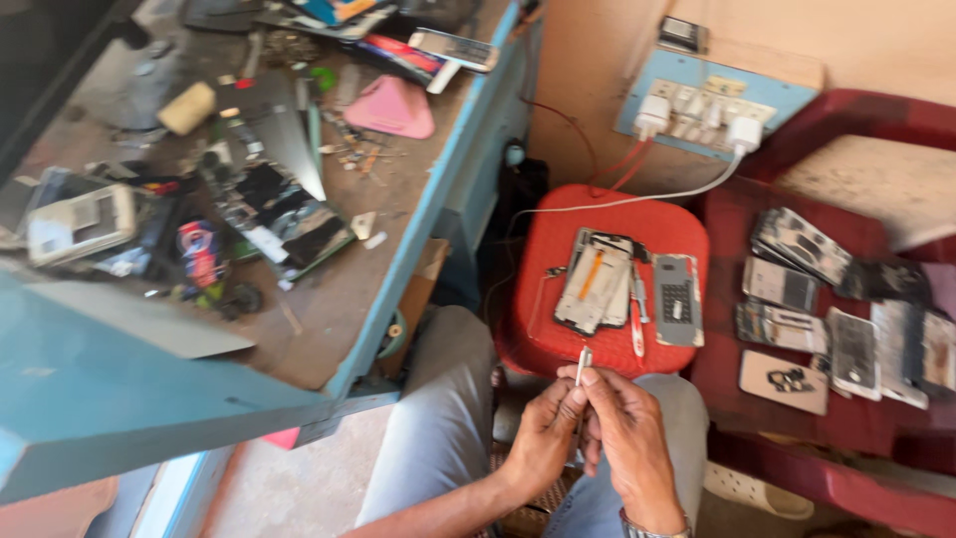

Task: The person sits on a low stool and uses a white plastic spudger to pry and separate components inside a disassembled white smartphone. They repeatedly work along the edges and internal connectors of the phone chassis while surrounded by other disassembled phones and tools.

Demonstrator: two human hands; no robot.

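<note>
Both hands meet over my lap, just in front of a red plastic stool (551, 329). My left hand (545, 430) and my right hand (624, 433) pinch a small white strip-like part (584, 362) between their fingertips; it points up toward the stool. On the stool lie an opened phone frame with an orange strip (595, 280), a grey keypad phone body (677, 299) and a red-handled screwdriver (637, 334).
A cluttered blue-edged workbench (398, 254) fills the left, strewn with phone parts, a pink pick (390, 108) and tools. At right a red chair (797, 418) holds several dismantled phones. A wall socket board (702, 110) with white chargers hangs behind.
</note>
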